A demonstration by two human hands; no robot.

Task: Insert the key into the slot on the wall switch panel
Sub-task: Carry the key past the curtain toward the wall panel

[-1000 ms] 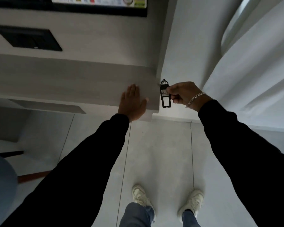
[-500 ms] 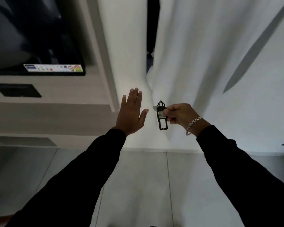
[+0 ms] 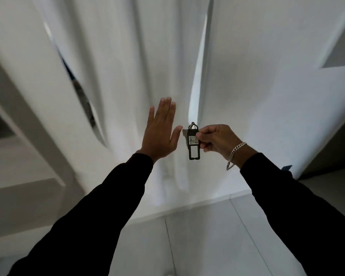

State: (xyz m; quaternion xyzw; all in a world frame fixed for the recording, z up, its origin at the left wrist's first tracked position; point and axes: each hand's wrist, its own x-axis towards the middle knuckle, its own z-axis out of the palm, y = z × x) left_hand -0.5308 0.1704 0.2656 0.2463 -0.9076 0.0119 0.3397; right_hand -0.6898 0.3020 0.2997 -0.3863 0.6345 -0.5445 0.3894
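Before white curtains (image 3: 127, 56), right hand (image 3: 215, 139) pinching black key tag (image 3: 193, 143) (white label, handwritten digits), left hand (image 3: 159, 132) spread, empty.

key tag (image 3: 193, 140), white label reading "402"

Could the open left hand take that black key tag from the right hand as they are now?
Probably yes: the left hand is open, its thumb close beside the key tag, with nothing between them.

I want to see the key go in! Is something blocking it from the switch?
The switch panel isn't in view, so that can't be judged. The right hand holds the black key tag before white curtains; the open left hand is beside it.
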